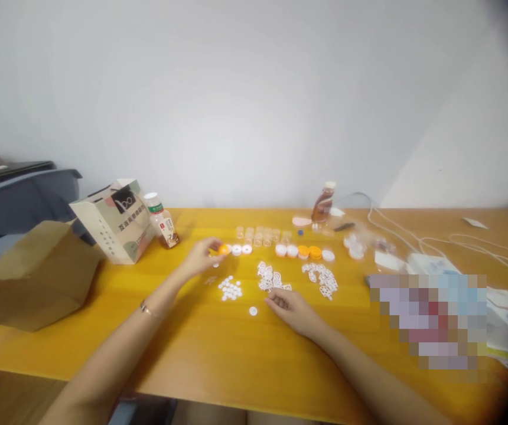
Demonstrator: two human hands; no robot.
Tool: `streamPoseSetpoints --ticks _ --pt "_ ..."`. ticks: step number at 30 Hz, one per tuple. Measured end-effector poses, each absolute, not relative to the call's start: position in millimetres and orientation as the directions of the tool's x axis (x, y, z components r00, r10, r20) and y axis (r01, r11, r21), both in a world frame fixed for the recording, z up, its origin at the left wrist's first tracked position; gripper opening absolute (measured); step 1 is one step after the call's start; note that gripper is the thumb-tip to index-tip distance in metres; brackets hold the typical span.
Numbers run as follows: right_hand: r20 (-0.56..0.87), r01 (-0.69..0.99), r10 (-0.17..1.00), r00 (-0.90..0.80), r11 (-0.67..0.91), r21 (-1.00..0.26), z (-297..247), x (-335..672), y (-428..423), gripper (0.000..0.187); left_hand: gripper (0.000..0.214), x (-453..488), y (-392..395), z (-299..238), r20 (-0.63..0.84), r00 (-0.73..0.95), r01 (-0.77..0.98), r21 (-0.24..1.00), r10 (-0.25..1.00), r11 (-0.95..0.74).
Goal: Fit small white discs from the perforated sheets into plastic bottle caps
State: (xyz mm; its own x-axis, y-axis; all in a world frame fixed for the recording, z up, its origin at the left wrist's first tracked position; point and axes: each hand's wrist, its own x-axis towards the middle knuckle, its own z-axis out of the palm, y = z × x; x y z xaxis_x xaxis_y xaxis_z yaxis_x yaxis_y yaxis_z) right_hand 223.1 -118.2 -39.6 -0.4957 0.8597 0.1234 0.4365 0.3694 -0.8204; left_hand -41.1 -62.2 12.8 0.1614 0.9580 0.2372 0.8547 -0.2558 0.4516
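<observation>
My left hand (201,257) is closed, its thumb and fingertips at the edge of an orange cap (224,249). Right beside that cap, in the same row, lie white round caps (237,250). My right hand (295,310) rests on the table with fingers loosely curled, and I see nothing in it. A single white disc (253,311) lies just left of its fingertips. Beyond the right hand is a heap of white cut-out pieces (270,277). A cluster of small white discs (230,288) lies between the two hands.
Clear little cups (258,237) stand behind. More white and orange caps (309,252) and a second heap of cut-out pieces (322,278) lie right. A carton bag (123,221), a bottle (162,221), brown paper bag (36,274), dark bottle (322,203) and cables (396,227) surround them.
</observation>
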Motion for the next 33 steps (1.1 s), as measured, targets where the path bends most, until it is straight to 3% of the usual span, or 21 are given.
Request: streamPoseSetpoints --ticks 3,7,16,24,29,33 --pt "0.133 0.433 0.853 -0.505 0.384 -0.815 -41.2 222.9 -117.4 0.022 0.028 -7.7 -107.9 9.0 0.244 0.515 0.653 0.509 0.822 -0.561" --pt "0.147 0.426 0.848 -0.509 0.396 -0.813 -44.0 222.3 -116.3 0.024 0.026 16.3 -137.6 2.2 0.207 0.645 0.621 0.419 0.735 -0.663" --pt "0.139 0.442 0.846 -0.515 0.400 -0.803 -45.7 222.4 -115.1 0.023 0.023 17.9 -131.6 -12.5 0.190 0.669 0.650 0.319 0.719 -0.690" --pt "0.155 0.422 0.847 -0.508 0.402 -0.812 -44.8 221.4 -116.2 0.024 0.026 19.4 -133.5 -21.8 0.200 0.645 0.651 0.362 0.737 -0.667" --pt "0.129 0.443 0.854 -0.504 0.384 -0.810 -42.6 221.4 -116.5 0.025 0.040 12.0 -132.6 -12.7 0.227 0.634 0.638 0.388 0.740 -0.665" --pt "0.115 0.459 0.857 -0.502 0.377 -0.804 -40.1 221.5 -117.2 0.025 0.023 -25.3 -119.5 2.4 0.238 0.502 0.747 0.364 0.831 -0.556"
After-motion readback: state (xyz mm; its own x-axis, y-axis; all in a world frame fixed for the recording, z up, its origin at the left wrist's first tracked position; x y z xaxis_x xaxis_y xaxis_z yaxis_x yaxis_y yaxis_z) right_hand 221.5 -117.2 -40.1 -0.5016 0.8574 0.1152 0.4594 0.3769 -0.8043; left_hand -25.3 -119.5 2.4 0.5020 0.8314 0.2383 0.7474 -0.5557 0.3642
